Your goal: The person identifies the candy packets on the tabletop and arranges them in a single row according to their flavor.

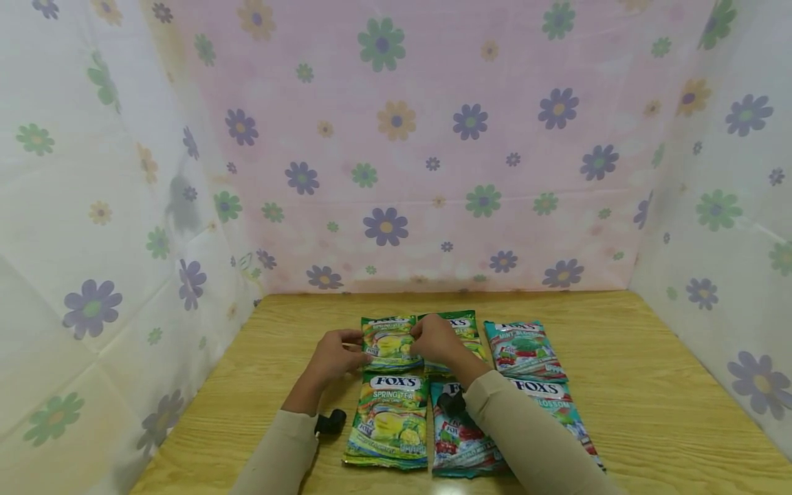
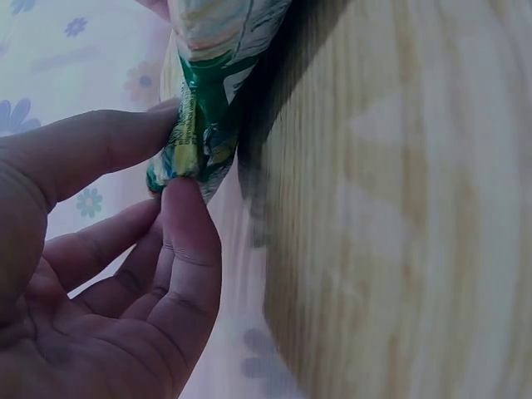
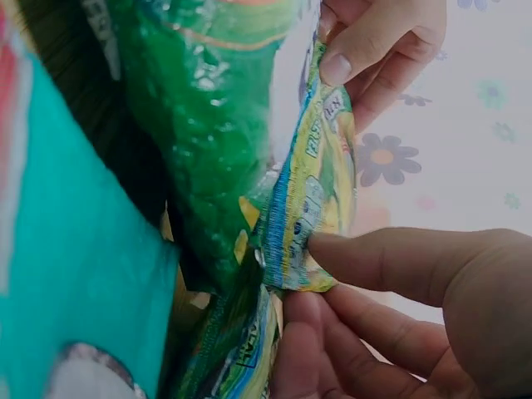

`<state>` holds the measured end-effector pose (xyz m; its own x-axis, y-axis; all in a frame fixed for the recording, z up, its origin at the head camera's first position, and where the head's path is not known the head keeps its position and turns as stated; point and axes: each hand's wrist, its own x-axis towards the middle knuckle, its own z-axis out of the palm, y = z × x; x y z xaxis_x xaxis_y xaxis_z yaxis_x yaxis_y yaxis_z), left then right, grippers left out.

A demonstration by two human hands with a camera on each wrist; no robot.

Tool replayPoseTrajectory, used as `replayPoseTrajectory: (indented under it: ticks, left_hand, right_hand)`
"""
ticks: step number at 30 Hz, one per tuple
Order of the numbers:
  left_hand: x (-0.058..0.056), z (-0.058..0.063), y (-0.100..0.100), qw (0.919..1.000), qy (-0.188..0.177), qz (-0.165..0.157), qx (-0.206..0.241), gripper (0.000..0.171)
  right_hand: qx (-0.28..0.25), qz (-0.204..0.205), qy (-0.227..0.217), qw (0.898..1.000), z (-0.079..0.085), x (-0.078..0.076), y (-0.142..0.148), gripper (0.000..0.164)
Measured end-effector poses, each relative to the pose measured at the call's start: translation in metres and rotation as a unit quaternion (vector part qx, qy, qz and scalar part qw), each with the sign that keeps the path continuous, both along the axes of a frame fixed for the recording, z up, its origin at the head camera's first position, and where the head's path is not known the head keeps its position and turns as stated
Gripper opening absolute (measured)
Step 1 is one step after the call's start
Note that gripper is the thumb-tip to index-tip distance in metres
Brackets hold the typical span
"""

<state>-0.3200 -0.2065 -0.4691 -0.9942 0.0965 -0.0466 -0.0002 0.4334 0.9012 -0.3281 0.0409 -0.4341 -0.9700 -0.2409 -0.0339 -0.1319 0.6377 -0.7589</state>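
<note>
1. The held Spring Tea bag (image 1: 391,344) is toward the far edge of the desk (image 1: 643,385), closer to its far left corner than to its far right one.
2. Its printed front faces up and the FOX'S end points to the far edge; the long axis runs from near edge to far edge, with hardly any skew. I cannot tell whether its underside lies wholly flat on the wood.
3. The left hand (image 1: 335,354) pinches the bag's left side between thumb and fingers, and the right hand (image 1: 439,340) pinches its right side likewise; the hands are apart, with the bag between them.
4. Just right of it lies a second Spring Tea bag (image 1: 459,323), also with its name toward the far edge, partly covered by the right hand.
5. Just on its near-edge side lies a third Spring Tea bag (image 1: 390,423), pointing the same way.
6. Toward the right edge are a far Mint Blossom bag (image 1: 524,350), its top leaning left, and two nearer teal bags (image 1: 458,447).
7. The right sleeve (image 1: 532,433) crosses in front of those two, and a black wrist camera (image 1: 454,404) hides part of one.
8. Flowered cloth (image 1: 433,185) stands behind the far edge.
</note>
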Motion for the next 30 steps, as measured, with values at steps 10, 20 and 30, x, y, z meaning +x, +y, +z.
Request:
replayPoseTrajectory:
  ticks: [10,20,30]
  left_hand:
    - [-0.001,0.003,-0.004,0.9995,0.022,0.011,0.018,0.059]
    - [-0.007,0.005,-0.011,0.9978,0.041,0.036,0.039,0.058]
    - [-0.010,0.010,-0.024,0.9945,0.054,0.047,0.077,0.052]
  right_hand:
    - [-0.016,-0.006,0.037,0.999,-0.001,-0.002,-0.005,0.035]
    - [-0.059,-0.019,0.039,0.997,-0.003,-0.005,-0.015,0.035]
    - [-0.086,-0.008,0.038,0.996,0.000,-0.007,-0.028,0.037]
